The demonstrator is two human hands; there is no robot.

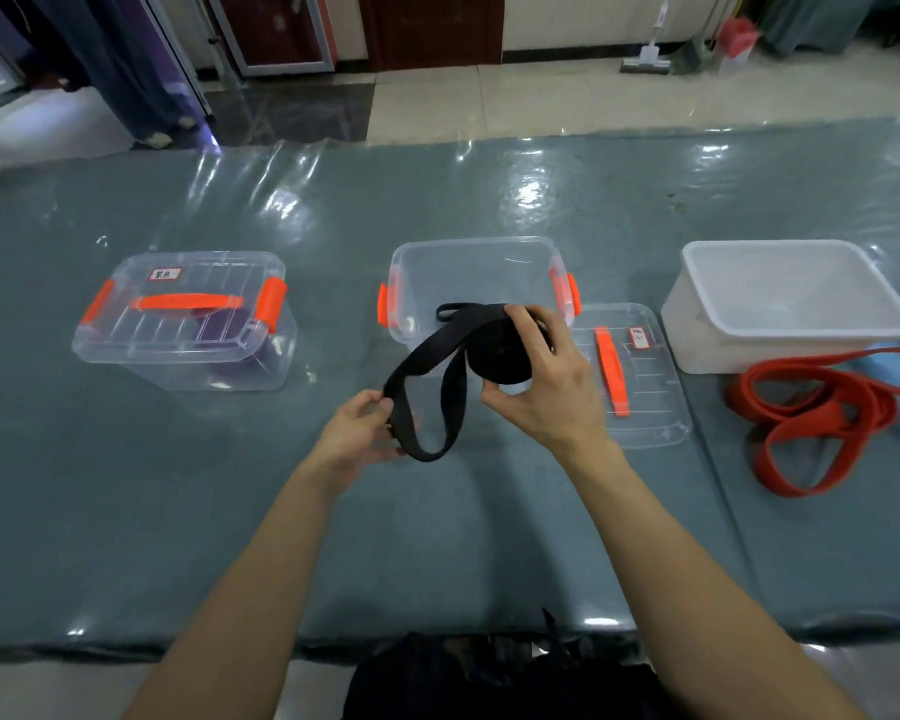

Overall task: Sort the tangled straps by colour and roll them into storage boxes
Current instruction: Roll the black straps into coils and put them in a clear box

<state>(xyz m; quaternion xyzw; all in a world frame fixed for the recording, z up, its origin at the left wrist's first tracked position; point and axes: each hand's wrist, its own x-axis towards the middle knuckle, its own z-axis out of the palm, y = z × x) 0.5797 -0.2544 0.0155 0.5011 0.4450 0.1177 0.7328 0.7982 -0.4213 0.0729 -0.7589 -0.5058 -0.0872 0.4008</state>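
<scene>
My right hand (539,387) grips the rolled black strap (500,356); at eight o'clock, my left hand (357,433) pinches its loose loop.

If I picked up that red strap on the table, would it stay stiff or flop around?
Probably floppy: the red strap lies in loose, overlapping loops on the table. It looks flat and thin, so likely light. The loops might tangle as it lifts.

Wide gap between lidded box (183,324) and open box (471,243)
</scene>
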